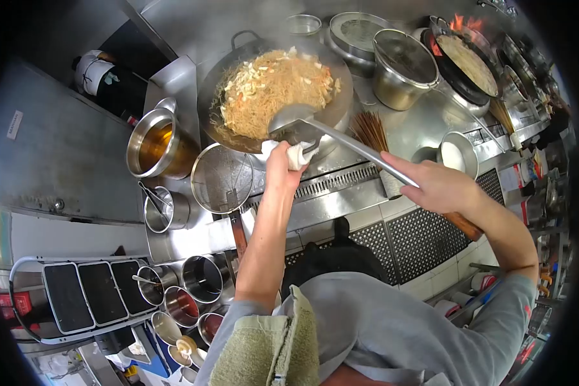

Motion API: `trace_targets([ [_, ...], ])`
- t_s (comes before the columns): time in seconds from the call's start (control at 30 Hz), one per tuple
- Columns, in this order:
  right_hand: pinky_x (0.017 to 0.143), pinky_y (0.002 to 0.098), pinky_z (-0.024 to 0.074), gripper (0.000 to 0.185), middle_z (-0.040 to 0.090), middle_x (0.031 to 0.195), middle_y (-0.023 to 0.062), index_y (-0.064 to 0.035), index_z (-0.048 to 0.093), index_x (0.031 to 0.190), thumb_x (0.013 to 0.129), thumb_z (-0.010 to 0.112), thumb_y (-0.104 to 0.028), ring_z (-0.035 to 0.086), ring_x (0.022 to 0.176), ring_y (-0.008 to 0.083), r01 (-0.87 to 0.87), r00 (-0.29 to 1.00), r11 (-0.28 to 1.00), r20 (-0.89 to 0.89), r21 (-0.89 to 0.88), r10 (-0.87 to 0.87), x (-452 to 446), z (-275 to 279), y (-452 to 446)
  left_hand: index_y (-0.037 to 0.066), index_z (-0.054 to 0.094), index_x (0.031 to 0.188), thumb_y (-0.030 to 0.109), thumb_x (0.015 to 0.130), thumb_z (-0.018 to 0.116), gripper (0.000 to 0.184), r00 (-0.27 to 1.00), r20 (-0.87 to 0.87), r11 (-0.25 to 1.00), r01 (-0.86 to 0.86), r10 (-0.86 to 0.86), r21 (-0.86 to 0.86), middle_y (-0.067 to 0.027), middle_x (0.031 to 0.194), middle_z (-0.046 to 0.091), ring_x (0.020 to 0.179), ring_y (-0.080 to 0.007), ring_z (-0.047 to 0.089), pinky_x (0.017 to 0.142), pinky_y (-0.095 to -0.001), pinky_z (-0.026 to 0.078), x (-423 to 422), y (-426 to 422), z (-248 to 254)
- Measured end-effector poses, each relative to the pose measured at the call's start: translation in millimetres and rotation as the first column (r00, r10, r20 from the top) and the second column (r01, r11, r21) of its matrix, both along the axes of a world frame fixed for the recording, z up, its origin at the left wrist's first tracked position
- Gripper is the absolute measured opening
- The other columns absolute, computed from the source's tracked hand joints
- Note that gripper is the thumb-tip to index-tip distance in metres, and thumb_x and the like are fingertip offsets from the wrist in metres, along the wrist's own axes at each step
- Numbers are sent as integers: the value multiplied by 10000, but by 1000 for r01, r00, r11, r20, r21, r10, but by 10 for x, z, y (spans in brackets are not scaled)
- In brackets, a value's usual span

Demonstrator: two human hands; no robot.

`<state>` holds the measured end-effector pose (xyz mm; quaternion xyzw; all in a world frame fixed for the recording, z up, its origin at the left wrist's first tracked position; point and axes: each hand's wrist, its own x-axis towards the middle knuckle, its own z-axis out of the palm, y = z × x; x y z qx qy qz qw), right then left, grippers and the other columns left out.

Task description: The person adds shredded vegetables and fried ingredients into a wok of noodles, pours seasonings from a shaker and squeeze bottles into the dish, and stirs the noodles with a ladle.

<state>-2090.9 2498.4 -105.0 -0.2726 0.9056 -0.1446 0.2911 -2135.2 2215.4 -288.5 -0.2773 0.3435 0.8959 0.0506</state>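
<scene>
Folded white cloth lies under my left hand, which is closed around it at the near handle of a large wok. Thin noodles with pale chunks and orange shreds fill much of the wok. My right hand grips the long metal shaft of a ladle, whose wooden end sticks out below the wrist. The ladle's bowl rests over the near side of the noodles, its back facing up. Its underside is hidden.
Left of the wok stand a pot of amber liquid and a round mesh strainer. A bamboo brush is on the right, near a lidded pot. Flames rise by another wok. A person is at back left.
</scene>
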Motion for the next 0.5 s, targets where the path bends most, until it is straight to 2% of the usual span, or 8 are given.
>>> trace_targets([
  [0.07,744,478,498,655,651,879,249,-128,248,1504,910,524,-166,638,797,414,30,999,999,-31,20,-29,2,-224,-84,33,520,1066,141,898,463,209,999,-32,1000,-27,27,7,-140,999,627,919,-274,626,833,-443,506,-116,-56,-235],
  [0.13,762,498,492,647,647,903,269,-126,254,1500,909,516,-156,637,811,424,63,994,998,-94,-15,-64,4,-554,-205,3,514,1033,146,920,447,195,996,-82,999,-30,32,29,-164,982,631,938,-295,637,849,-446,531,-115,-45,-430],
  [0.2,740,486,493,710,640,891,276,-169,213,1516,896,558,-134,636,806,426,139,975,979,-152,-151,-162,-27,-923,-288,-12,503,1038,148,943,427,201,971,-223,995,-74,87,66,-184,1026,625,989,-319,634,901,-493,531,171,85,-563],
  [0.23,740,486,493,710,640,891,276,-169,213,1516,896,558,-134,636,806,426,136,975,979,-158,-150,-159,-9,-1046,-301,-34,489,1067,148,959,406,227,981,-173,996,-89,88,3,-196,1066,617,1031,-333,624,946,-514,514,351,116,-695],
  [0.27,748,486,494,710,643,910,275,-172,213,1517,898,558,-143,638,822,425,121,969,968,-186,-222,-164,67,-1155,-307,-31,477,1107,139,955,405,239,988,-130,996,-75,79,37,-202,1093,608,1037,-335,621,938,-503,521,585,174,-636],
  [0.33,757,487,494,709,645,929,274,-176,213,1518,900,559,-152,640,838,424,116,955,947,-228,-300,-189,91,-1097,-319,-19,476,1121,128,950,397,239,987,-141,995,-69,78,69,-205,1090,605,1055,-339,615,944,-511,517,790,208,-451],
  [0.4,757,486,495,716,649,938,260,-164,221,1515,890,570,-148,641,831,422,148,984,980,-84,-132,-159,205,-786,-274,18,499,1056,130,921,434,187,988,-102,988,-104,116,112,-180,1070,614,996,-325,627,882,-500,527,708,172,-120],
  [0.5,735,475,498,691,654,907,254,-138,244,1505,892,561,-157,643,787,413,79,994,986,-57,-146,-89,142,-520,-175,40,531,974,157,921,441,157,995,-60,997,-78,80,25,-146,979,644,900,-296,637,786,-438,520,212,-56,156],
])
